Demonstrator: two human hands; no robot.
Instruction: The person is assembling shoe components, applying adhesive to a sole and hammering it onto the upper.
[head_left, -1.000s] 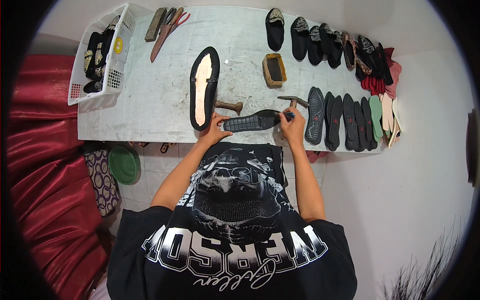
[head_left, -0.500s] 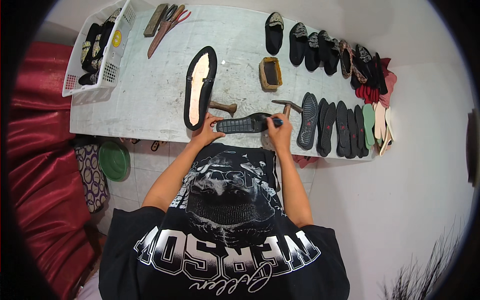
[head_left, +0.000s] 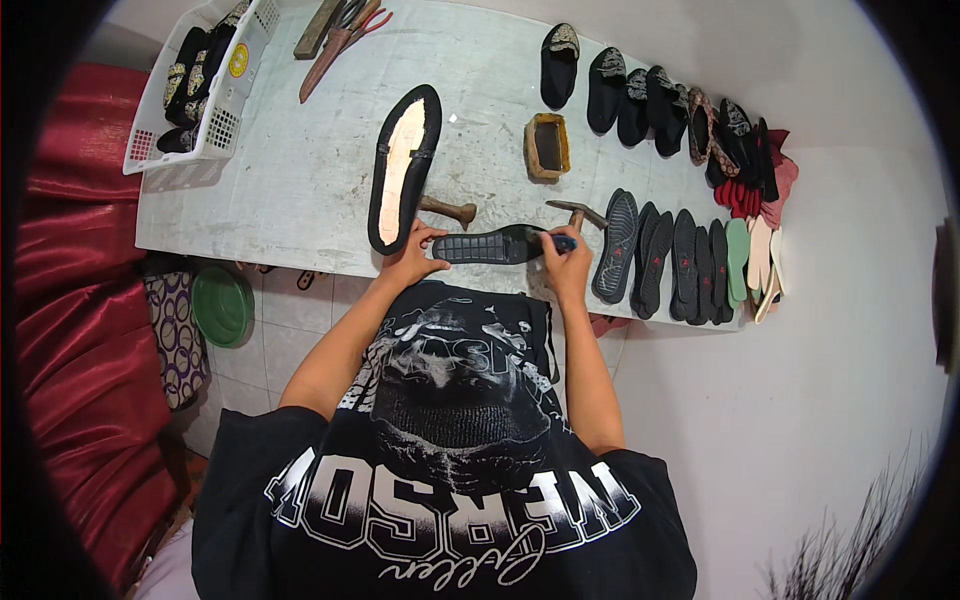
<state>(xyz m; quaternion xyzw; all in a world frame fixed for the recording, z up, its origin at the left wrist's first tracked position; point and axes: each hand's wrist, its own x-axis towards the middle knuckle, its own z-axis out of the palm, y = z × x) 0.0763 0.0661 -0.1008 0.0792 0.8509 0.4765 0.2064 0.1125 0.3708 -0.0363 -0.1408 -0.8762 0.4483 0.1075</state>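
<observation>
A black shoe sole [head_left: 478, 247] lies crosswise near the table's front edge, its gridded heel part toward the left. My left hand [head_left: 410, 260] grips the heel end between thumb and fingers. In my right hand [head_left: 568, 268] is a small brush [head_left: 566, 243] with a dark blue handle, its tip down on the sole's front part. Just beyond my left hand lies a black shoe [head_left: 378, 190], bottom up, with a pale strip along its underside. One hammer [head_left: 460, 212] rests between this shoe and the sole; another hammer [head_left: 578, 212] lies beside my right hand.
A yellowish tub [head_left: 533, 150] with dark contents stands mid-table. Several soles [head_left: 652, 260] line the right, with finished-looking shoes [head_left: 607, 95] behind. At the far left are a white basket [head_left: 215, 135] of shoes and red-handled pincers [head_left: 370, 25]. A green basin [head_left: 222, 308] sits below the table.
My right hand and the brush have shifted slightly to the right along the sole. My left hand keeps its grip on the heel end. The whole view has tilted a little.
</observation>
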